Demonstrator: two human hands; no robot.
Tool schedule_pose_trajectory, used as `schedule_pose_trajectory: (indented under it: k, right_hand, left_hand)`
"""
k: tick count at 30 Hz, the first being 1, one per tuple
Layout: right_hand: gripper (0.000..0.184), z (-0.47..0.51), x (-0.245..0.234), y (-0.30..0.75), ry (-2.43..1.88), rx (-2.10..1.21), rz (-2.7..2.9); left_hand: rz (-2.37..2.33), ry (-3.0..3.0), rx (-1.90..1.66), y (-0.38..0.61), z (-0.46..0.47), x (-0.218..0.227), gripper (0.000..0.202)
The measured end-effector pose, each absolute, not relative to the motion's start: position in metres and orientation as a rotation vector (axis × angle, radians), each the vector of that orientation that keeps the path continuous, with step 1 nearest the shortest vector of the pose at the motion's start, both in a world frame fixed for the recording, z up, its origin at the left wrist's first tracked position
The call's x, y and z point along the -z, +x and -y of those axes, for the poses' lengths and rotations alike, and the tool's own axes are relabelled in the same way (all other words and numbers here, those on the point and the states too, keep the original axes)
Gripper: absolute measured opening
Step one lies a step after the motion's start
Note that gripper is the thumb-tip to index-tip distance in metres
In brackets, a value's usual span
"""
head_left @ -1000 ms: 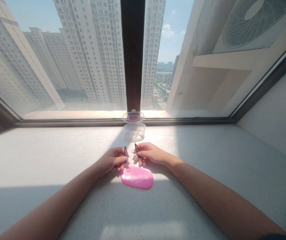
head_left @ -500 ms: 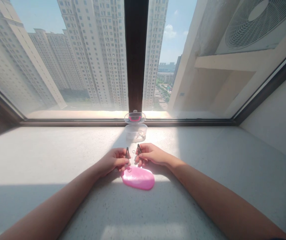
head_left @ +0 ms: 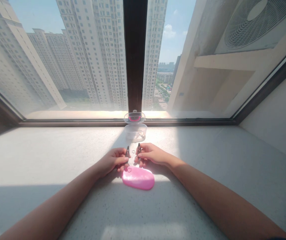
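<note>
Just below the centre of the frame, your two hands are apart, each one pinched on a small clip. Your left hand grips a dark hair clip between thumb and fingers, and the clip stands nearly upright with its narrow end at the top. Your right hand grips a second dark clip the same way, a little to the right and slightly higher in the frame. Between the clips, on the pale windowsill, you have a small ring.

Lower in the frame, a flat pink oval lies near the lower fingers of your left hand; you cannot tell whether they touch it. Another small ring shows at the upper left end of the oval.

Above your hands in the frame, a clear box sits on the sill, its lid raised at the back, with a pink outline on it. A few small things show through the box, too small to make out. Behind it, the dark window post rises to the top edge of the frame.
</note>
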State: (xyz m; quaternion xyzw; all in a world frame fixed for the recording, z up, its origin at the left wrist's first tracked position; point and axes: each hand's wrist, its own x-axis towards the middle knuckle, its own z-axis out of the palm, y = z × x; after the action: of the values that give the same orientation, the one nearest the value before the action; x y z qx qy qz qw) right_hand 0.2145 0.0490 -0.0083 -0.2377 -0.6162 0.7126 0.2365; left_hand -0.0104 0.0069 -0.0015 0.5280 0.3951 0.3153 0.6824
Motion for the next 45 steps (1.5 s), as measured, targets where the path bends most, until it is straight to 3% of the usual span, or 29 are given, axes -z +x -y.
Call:
schedule_pose_trajectory:
  k: [45]
  right_hand:
    - [0.026, -0.0459, 0.0036, 0.2134, -0.698, -1.967, 1.699]
  left_hand:
    - [-0.927, 1.182, -0.709, -0.0083, -0.0053, 0.0014, 0.021]
